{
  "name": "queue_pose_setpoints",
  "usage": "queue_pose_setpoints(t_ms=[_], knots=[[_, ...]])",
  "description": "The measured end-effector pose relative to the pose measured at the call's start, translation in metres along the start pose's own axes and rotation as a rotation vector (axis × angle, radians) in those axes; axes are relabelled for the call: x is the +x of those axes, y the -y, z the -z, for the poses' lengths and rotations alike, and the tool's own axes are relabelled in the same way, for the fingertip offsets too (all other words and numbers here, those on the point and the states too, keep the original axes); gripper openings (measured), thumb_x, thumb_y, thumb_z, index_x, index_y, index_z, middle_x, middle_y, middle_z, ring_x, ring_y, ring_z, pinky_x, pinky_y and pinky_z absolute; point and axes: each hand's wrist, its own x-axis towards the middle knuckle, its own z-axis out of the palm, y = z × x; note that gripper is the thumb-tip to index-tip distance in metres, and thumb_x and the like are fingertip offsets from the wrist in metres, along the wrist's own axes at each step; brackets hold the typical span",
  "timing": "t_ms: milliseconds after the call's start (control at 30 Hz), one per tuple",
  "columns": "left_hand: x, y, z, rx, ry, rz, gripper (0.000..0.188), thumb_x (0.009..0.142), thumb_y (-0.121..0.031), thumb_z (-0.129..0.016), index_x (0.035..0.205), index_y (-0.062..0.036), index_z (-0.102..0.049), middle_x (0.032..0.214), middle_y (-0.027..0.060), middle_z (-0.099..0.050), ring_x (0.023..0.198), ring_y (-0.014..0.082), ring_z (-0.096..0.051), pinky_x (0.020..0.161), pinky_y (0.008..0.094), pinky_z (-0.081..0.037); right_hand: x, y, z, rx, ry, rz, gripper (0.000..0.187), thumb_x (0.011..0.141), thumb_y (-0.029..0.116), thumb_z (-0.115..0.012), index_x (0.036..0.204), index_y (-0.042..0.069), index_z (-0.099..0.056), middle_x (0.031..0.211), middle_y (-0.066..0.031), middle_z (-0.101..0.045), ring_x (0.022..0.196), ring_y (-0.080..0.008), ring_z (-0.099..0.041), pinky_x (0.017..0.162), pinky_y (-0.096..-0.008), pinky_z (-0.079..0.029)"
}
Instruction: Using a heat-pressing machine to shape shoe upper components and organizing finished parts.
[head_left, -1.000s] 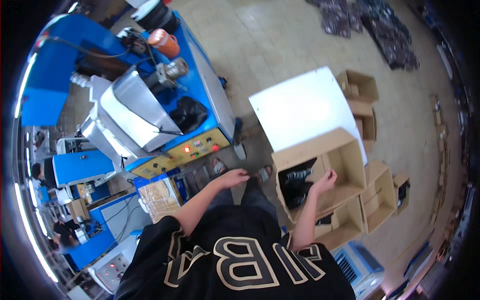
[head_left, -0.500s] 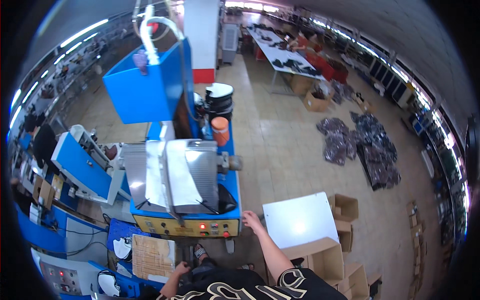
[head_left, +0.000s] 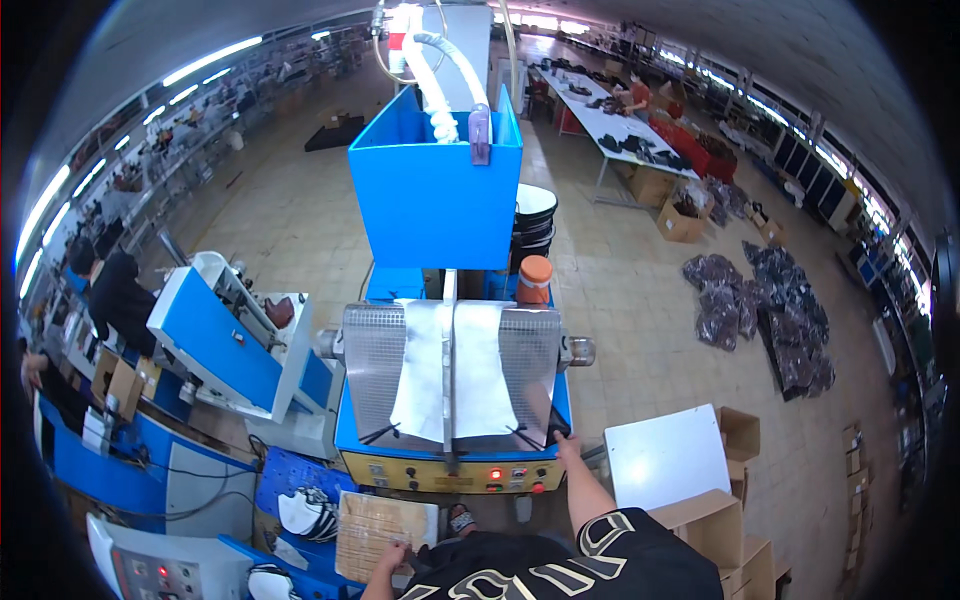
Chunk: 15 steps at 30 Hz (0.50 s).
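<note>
In front of me stands a blue machine with a yellow control panel (head_left: 440, 477) and lit red buttons. White material (head_left: 478, 375) lies over its sloped grey ribbed plate (head_left: 375, 350), with a metal bar running down the middle. My right hand (head_left: 567, 447) is at the machine's right front corner, at a dark piece (head_left: 556, 424) beside the plate; its fingertips are too hidden to read. Low in the view, my left hand (head_left: 394, 556) is closed at the edge of a worn wooden board (head_left: 375, 525). What it may hold is too small to make out.
A white-topped table (head_left: 668, 455) and open cardboard boxes (head_left: 715, 525) stand at my right. Plastic-wrapped bundles (head_left: 715, 300) lie on the floor beyond. Another blue machine (head_left: 225, 335) stands at the left near a person in dark clothes (head_left: 115, 290). White pieces (head_left: 305, 512) rest on a blue stand.
The view has swung left, so the machine now sits nearer the middle. My right hand has gone from beside the machine's corner to the dark piece there. My left hand stays low by the board.
</note>
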Motion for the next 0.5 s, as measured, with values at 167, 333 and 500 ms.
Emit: queue_pose_setpoints(t_ms=[167,333,500], knots=[[-0.004,-0.037,0.031,-0.179,0.052,0.070,0.027,0.090,-0.030,-0.056,0.086,-0.0042,-0.064,0.073,0.0062,-0.063,0.058,0.0190,-0.059,0.053,0.0331,-0.048,0.002,0.001,0.000,-0.135,-0.183,0.161,0.051,0.071,0.035,-0.083,0.100,0.000,-0.061,0.087,-0.0160,-0.066,0.081,-0.0299,-0.065,0.076,-0.0413,-0.051],[0.005,-0.063,0.029,-0.121,0.024,0.018,0.023,0.083,-0.025,-0.060,0.084,-0.0028,-0.066,0.073,0.0081,-0.065,0.064,0.0210,-0.063,0.056,0.0361,-0.051,-0.035,0.017,0.021,-0.222,-0.214,0.222,0.045,0.071,0.035,-0.083,0.089,-0.003,-0.066,0.088,-0.0179,-0.069,0.086,-0.0318,-0.067,0.081,-0.0404,-0.049],[0.033,-0.079,0.009,0.055,0.104,-0.240,0.033,0.078,-0.026,-0.065,0.096,0.0015,-0.068,0.082,0.0121,-0.069,0.069,0.0238,-0.064,0.064,0.0372,-0.052,-0.033,0.002,0.038,-0.463,-0.229,0.198,0.040,0.075,0.032,-0.078,0.095,-0.002,-0.069,0.091,-0.0204,-0.070,0.091,-0.0346,-0.067,0.081,-0.0419,-0.049]])
